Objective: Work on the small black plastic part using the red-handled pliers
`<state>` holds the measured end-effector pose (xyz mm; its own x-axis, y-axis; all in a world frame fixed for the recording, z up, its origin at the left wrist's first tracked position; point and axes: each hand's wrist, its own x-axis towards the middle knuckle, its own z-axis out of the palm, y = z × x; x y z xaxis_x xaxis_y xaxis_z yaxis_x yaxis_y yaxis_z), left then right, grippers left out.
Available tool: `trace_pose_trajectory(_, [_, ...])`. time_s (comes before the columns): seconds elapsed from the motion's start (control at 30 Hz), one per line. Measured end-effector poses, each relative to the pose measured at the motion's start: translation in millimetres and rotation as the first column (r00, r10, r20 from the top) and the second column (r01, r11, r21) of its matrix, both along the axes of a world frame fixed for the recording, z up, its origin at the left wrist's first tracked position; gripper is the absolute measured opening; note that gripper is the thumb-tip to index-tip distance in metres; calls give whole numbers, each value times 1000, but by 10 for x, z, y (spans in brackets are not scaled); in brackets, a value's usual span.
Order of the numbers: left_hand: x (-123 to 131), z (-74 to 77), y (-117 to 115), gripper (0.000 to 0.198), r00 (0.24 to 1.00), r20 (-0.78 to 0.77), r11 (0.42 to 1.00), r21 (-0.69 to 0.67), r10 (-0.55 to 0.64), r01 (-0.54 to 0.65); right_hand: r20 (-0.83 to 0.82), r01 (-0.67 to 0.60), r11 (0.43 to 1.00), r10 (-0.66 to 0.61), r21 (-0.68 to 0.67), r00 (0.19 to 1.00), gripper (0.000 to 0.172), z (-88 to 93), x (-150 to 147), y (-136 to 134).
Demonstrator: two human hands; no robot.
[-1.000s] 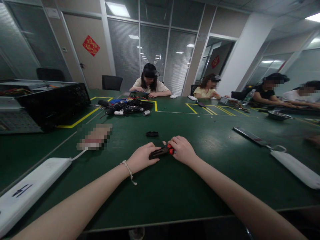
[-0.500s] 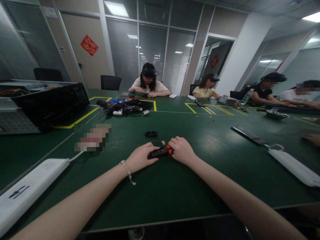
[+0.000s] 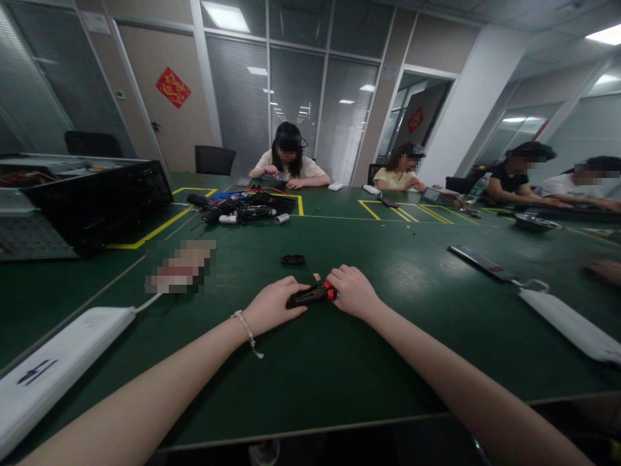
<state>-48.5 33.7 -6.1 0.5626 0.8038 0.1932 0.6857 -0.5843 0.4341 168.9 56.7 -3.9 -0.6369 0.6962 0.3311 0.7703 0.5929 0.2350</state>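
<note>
The black tool (image 3: pixel 310 296), probably pliers, is held between both hands, close to the surface (image 3: pixel 388 362): the left hand (image 3: pixel 279 299) pinches its slim dark end, the right hand (image 3: pixel 353 291) curls over its glossy red grips. The work looks midway, though what is finished cannot be told; a lumpy black piece (image 3: pixel 293 259) lies loose beyond, untouched, near a small pale scrap (image 3: pixel 317 277). The surface is smooth, dull green; farther off sits a tangled heap (image 3: pixel 242 208).
</note>
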Motion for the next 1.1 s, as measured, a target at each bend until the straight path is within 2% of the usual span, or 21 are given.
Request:
trace_pose_trajectory(0.33, [-8,-13,9,41,1000,20,1000,-12,-5,5,-19,-5,1000,5,-5,1000,13,-4,-7,-8])
trace_pose_trajectory(0.77, [-4,-5,7,42,1000,17,1000,-3,-5,5,-57,-47,998,49,34,997,25,-14,25,7])
trace_pose_trajectory(1.1, [-5,-17,4,42,1000,8,1000,-6,-9,9,-70,-37,998,41,53,997,19,-56,58,29])
